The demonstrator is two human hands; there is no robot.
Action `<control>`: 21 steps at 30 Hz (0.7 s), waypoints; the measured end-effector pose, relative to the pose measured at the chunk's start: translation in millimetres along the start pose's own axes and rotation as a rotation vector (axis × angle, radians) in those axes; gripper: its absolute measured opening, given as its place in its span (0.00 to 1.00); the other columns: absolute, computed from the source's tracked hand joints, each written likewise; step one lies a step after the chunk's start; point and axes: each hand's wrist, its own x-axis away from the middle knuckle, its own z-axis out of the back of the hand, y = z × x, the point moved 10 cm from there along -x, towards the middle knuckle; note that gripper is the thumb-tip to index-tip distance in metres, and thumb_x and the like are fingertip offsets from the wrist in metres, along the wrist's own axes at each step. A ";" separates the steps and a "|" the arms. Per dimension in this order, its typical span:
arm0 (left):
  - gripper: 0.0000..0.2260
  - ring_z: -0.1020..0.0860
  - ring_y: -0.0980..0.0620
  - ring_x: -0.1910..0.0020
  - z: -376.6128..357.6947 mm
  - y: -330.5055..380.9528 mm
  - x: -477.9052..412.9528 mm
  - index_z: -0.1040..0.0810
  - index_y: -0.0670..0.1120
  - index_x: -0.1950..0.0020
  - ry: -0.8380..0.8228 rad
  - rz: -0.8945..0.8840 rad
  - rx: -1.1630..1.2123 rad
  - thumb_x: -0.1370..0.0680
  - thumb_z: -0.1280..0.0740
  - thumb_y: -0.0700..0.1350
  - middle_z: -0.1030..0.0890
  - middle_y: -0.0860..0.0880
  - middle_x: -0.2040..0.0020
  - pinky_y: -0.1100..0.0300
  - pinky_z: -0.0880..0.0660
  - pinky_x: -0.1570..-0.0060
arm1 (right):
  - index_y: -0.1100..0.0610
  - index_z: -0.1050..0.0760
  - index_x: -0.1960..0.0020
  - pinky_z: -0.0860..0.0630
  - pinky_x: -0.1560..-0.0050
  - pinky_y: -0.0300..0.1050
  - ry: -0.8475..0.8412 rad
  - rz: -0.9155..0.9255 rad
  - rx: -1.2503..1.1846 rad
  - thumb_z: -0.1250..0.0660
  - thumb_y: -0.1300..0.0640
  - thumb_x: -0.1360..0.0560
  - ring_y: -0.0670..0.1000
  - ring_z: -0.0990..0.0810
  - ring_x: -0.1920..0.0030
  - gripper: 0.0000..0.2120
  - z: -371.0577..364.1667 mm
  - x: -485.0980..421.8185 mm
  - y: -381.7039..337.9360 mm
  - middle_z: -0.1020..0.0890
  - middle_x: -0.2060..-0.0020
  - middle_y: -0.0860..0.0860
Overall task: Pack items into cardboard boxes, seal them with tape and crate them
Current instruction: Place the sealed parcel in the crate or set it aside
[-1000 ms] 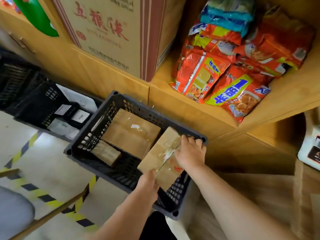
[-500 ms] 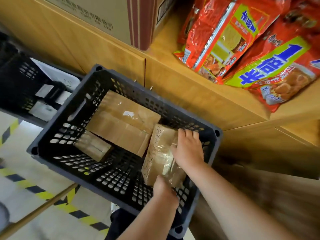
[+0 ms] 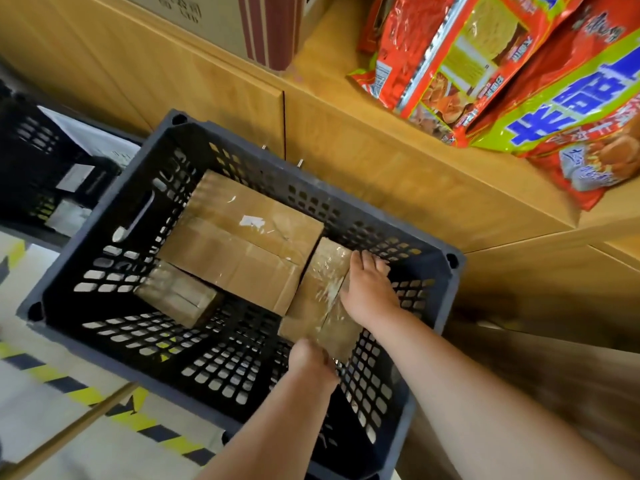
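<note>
Three taped boxes [image 3: 242, 247] in black crate [image 3: 97, 223]; L hand [image 3: 311, 358], R hand [image 3: 369, 285] grip rightmost box [image 3: 318, 289].

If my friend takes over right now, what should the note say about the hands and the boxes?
Left hand grips the near end of the taped box; right hand holds its right side.
That box is inside the black crate, beside the large box; a small box lies further left.
Done: three sealed boxes in the crate.
Left: let go, pack more.
</note>
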 end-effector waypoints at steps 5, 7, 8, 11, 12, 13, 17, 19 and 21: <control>0.10 0.25 0.48 0.63 -8.3 3.5 -9.6 0.26 0.42 0.51 -0.074 -0.008 -0.050 0.17 0.44 0.44 0.23 0.44 0.58 0.57 0.27 0.63 | 0.57 0.60 0.22 0.59 0.26 0.44 -0.098 0.018 -0.079 0.44 0.60 0.19 0.51 0.64 0.24 0.33 -16.6 -6.5 9.8 0.62 0.23 0.53; 0.11 0.25 0.47 0.62 -9.2 5.5 -9.6 0.26 0.41 0.50 -0.093 -0.005 -0.078 0.17 0.44 0.47 0.24 0.43 0.59 0.55 0.26 0.63 | 0.54 0.59 0.22 0.60 0.27 0.42 -0.122 0.011 -0.150 0.47 0.63 0.19 0.49 0.65 0.24 0.31 -19.1 -5.0 14.8 0.62 0.23 0.50; 0.12 0.25 0.47 0.62 -10.2 6.4 -7.2 0.26 0.40 0.48 -0.107 0.003 -0.084 0.17 0.43 0.47 0.24 0.43 0.59 0.54 0.24 0.60 | 0.54 0.57 0.21 0.59 0.27 0.41 -0.132 0.004 -0.180 0.47 0.64 0.19 0.48 0.64 0.24 0.30 -18.9 -3.3 16.6 0.62 0.23 0.49; 0.14 0.24 0.45 0.60 -11.8 8.0 6.4 0.28 0.38 0.43 -0.142 0.004 -0.165 0.17 0.43 0.48 0.23 0.41 0.55 0.53 0.24 0.56 | 0.54 0.53 0.22 0.57 0.26 0.43 -0.145 -0.005 -0.214 0.48 0.63 0.18 0.49 0.61 0.23 0.28 -13.5 8.9 18.3 0.59 0.23 0.50; 0.12 0.25 0.46 0.60 -9.7 10.6 14.5 0.29 0.38 0.44 -0.133 -0.008 -0.195 0.18 0.42 0.46 0.23 0.41 0.56 0.53 0.26 0.53 | 0.54 0.52 0.22 0.56 0.26 0.43 -0.144 -0.007 -0.226 0.48 0.63 0.18 0.49 0.60 0.23 0.27 -10.5 15.9 18.3 0.58 0.22 0.50; 0.08 0.26 0.46 0.61 -7.6 13.7 24.4 0.30 0.40 0.45 -0.126 -0.019 -0.221 0.17 0.42 0.45 0.25 0.41 0.57 0.53 0.27 0.49 | 0.54 0.50 0.22 0.55 0.26 0.43 -0.139 -0.008 -0.245 0.48 0.62 0.18 0.49 0.59 0.23 0.26 -6.9 23.9 18.2 0.58 0.22 0.50; 0.15 0.24 0.42 0.44 2.1 30.7 66.6 0.32 0.36 0.32 -0.149 -0.101 -0.289 0.17 0.45 0.41 0.24 0.38 0.41 0.52 0.27 0.43 | 0.52 0.41 0.24 0.48 0.26 0.44 -0.088 -0.004 -0.348 0.48 0.61 0.18 0.48 0.51 0.23 0.23 20.6 65.7 19.7 0.48 0.22 0.48; 0.15 0.23 0.43 0.46 6.5 39.5 91.1 0.31 0.36 0.32 -0.183 -0.145 -0.320 0.17 0.45 0.41 0.23 0.38 0.41 0.53 0.26 0.47 | 0.52 0.37 0.26 0.42 0.27 0.44 -0.065 0.004 -0.395 0.47 0.60 0.18 0.48 0.43 0.25 0.21 40.0 89.5 18.5 0.41 0.24 0.48; 0.15 0.22 0.44 0.48 9.8 51.2 117.9 0.30 0.36 0.33 -0.199 -0.201 -0.358 0.17 0.45 0.40 0.22 0.38 0.41 0.55 0.26 0.48 | 0.52 0.35 0.27 0.34 0.31 0.46 -0.051 -0.002 -0.434 0.46 0.58 0.18 0.50 0.34 0.29 0.19 59.1 111.8 16.9 0.36 0.26 0.48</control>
